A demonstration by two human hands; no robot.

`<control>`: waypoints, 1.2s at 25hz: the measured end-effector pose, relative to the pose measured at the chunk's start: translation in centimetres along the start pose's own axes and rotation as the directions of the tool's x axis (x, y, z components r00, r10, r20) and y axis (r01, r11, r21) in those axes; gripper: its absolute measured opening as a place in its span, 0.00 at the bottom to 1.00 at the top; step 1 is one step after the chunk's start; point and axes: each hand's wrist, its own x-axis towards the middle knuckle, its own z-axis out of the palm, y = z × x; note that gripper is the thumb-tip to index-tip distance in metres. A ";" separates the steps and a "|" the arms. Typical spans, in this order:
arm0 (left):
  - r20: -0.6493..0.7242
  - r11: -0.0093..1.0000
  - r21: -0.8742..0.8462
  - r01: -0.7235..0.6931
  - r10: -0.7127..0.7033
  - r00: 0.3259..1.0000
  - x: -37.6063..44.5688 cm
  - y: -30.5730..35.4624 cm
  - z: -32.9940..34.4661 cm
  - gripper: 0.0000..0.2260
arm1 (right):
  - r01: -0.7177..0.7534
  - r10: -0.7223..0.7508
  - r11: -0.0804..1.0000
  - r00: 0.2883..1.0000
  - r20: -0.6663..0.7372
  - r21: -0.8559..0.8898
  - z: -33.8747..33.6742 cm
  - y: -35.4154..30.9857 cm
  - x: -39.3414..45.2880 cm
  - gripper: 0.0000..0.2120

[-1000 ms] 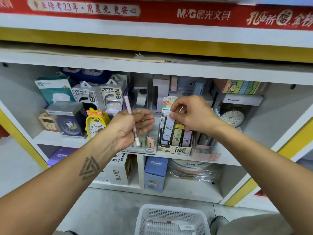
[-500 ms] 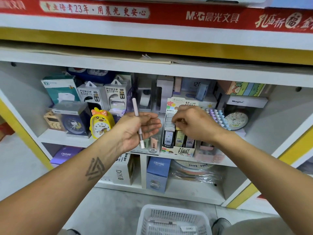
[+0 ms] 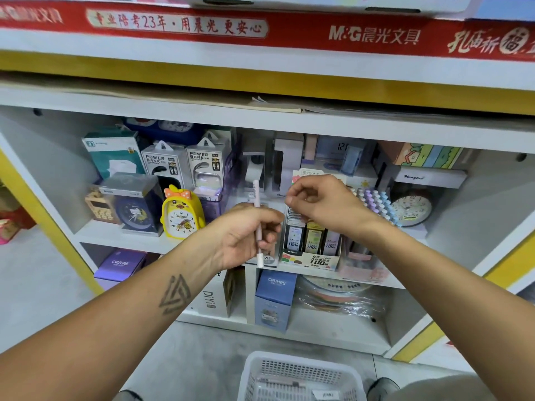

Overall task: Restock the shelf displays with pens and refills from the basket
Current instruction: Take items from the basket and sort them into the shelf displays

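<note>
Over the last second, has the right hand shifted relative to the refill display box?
Yes. The right hand dipped down onto the packs, then rose back to the top of the refill display box; its fingertips now pinch above the rows.

Your left hand point(image 3: 246, 235) covers the middle of the slim white pen point(image 3: 257, 224); only its two ends show. Your right hand point(image 3: 318, 201) hides the top of the cardboard lead-refill display box point(image 3: 311, 256), and whether its pinched fingertips grip anything, you cannot tell. The white plastic mesh basket point(image 3: 301, 377) is cut off by the bottom edge; its contents are too small to identify. The red printed banner point(image 3: 289, 33) runs off both sides. Boxes deep at the rear of the white shelf point(image 3: 121, 237) are blurred, their labels unreadable.
</note>
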 end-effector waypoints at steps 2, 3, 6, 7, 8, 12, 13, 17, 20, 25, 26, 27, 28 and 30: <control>0.018 0.995 -0.097 0.000 0.002 1.000 -0.2 0.3 0.0 0.08 | -0.049 0.041 0.991 0.997 0.065 0.124 0.6 -0.9 0.1 0.05; -0.010 0.989 -0.147 -0.028 0.027 1.000 -0.2 0.5 -0.3 0.11 | -0.066 0.051 0.984 0.994 0.096 0.163 0.9 -1.2 0.2 0.07; -0.117 0.979 -0.164 -0.121 0.103 0.988 0.2 0.9 -1.2 0.18 | -0.132 0.085 0.961 0.977 0.196 0.242 1.5 -1.9 0.1 0.16; -0.125 0.977 -0.160 -0.138 0.119 0.985 0.3 1.0 -1.5 0.19 | -0.145 0.078 0.953 0.966 0.245 0.266 1.7 -2.1 0.0 0.18; -0.115 0.976 -0.164 -0.145 0.127 0.985 0.4 1.1 -1.6 0.19 | -0.147 0.054 0.943 0.953 0.299 0.299 1.8 -2.3 -0.2 0.17; -0.116 0.975 -0.146 -0.170 0.154 0.981 0.6 1.2 -1.2 0.16 | -0.074 -0.022 0.922 0.970 0.242 0.380 0.6 -2.0 -0.7 0.10; -0.136 0.969 -0.164 -0.184 0.163 0.977 0.8 1.2 -1.1 0.15 | -0.063 0.001 0.927 0.986 0.165 0.370 -0.2 -1.6 -0.9 0.08; -0.064 0.926 -0.285 -0.250 0.242 0.968 1.0 0.7 -0.2 0.06 | -0.086 0.126 0.860 0.991 -0.046 0.503 -4.9 1.1 -2.7 0.08; 0.041 0.948 -0.022 -0.318 0.318 0.947 1.1 -1.1 2.8 0.08 | -0.019 0.144 0.665 0.984 -0.103 0.746 -8.0 3.0 -4.6 0.11; 0.189 0.465 0.741 -0.484 0.546 0.816 3.2 -4.0 6.7 0.10 | 0.086 0.059 0.928 0.926 -0.372 0.361 -9.9 4.4 -6.6 0.07; 0.250 0.268 0.842 -0.469 0.578 0.777 3.6 -4.3 6.9 0.13 | 0.100 0.004 0.966 0.916 -0.402 0.237 -10.1 4.5 -6.7 0.06; 0.312 0.098 0.887 -0.450 0.592 0.743 3.8 -4.6 6.9 0.17 | 0.110 -0.050 0.986 0.912 -0.407 0.126 -10.3 4.5 -6.9 0.06; 0.368 -0.030 0.899 -0.438 0.595 0.715 3.9 -4.8 7.0 0.20 | 0.111 -0.092 0.993 0.916 -0.390 0.026 -10.2 4.5 -7.0 0.06; 0.447 -0.184 0.888 -0.421 0.557 0.700 4.2 -5.3 6.9 0.26 | 0.091 -0.133 0.985 0.942 -0.309 -0.146 -9.7 4.7 -7.1 0.04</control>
